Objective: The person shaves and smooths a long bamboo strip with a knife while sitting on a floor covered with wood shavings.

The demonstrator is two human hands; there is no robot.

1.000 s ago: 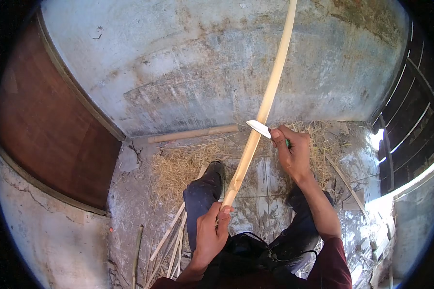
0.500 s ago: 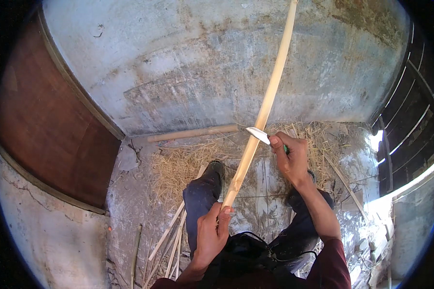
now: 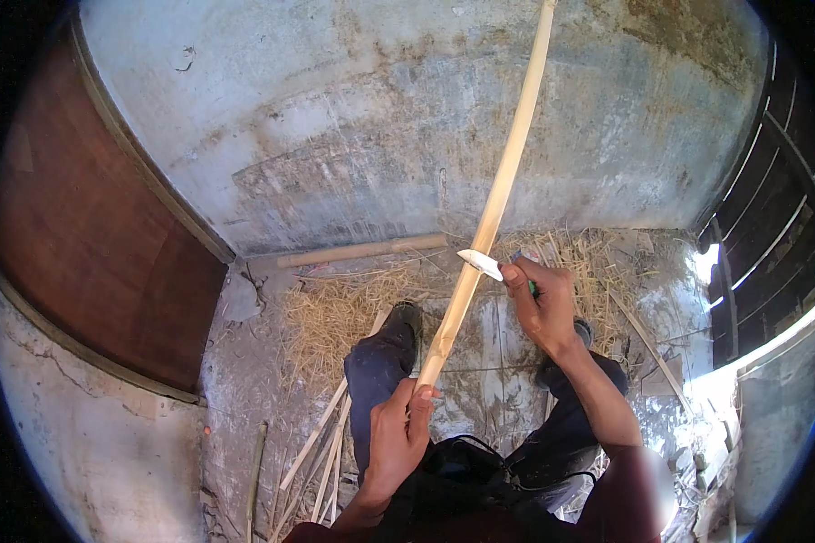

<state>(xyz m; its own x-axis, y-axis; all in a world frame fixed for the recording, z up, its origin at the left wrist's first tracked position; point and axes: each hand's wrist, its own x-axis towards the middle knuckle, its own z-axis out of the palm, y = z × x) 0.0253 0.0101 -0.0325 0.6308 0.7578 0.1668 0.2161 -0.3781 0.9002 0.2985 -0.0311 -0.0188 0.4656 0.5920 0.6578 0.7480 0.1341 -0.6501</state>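
Observation:
A long pale bamboo strip [image 3: 509,172] slants from my lap up toward the wall, leaning away from me. Around its near end, my left hand [image 3: 398,433] is closed, with the thumb on top. My right hand [image 3: 541,303] grips a knife [image 3: 482,263] by its green handle, most of which the fingers hide. The knife's light blade lies across the strip a little below its middle, tip pointing left. Whether the edge bites into the strip cannot be made out.
Straw-like shavings [image 3: 340,312] cover the floor beside my boots. A bamboo pole [image 3: 362,251] lies along the foot of the stained wall [image 3: 371,136]. Several thin strips [image 3: 321,457] rest by my left leg. A brown door panel [image 3: 109,217] stands left, dark slats [image 3: 770,208] right.
My right hand and the knife have slid slightly nearer to me along the strip. The left hand and the strip have stayed in place.

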